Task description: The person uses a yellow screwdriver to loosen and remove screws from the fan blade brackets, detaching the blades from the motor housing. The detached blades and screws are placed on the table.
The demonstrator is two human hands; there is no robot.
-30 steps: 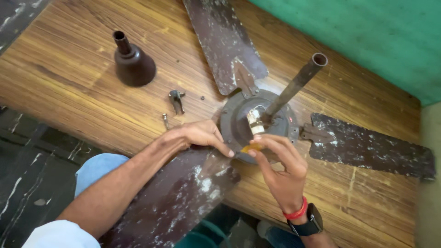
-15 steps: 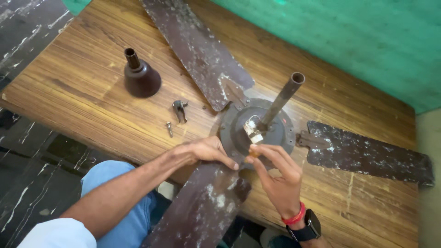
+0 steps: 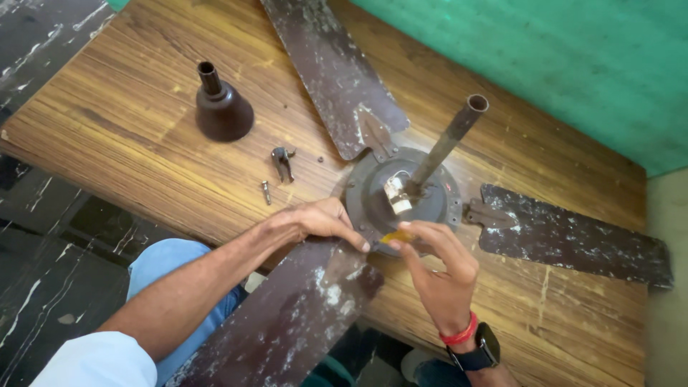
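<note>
— Where's the left hand [image 3: 319,221]?
— Flat on the blade [image 3: 287,322], fingertips touching the fan hub [image 3: 403,195] on the tabletop [image 3: 107,136].
— And the right hand [image 3: 438,276]?
— Just beside the hub, pinching a small orange piece [image 3: 396,236].

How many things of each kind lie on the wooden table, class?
Fan blades: 3
Fan motor: 1
Down rod: 1
Brown cup cover: 1
Small metal clip: 1
Bolt: 1
Total: 8
</note>
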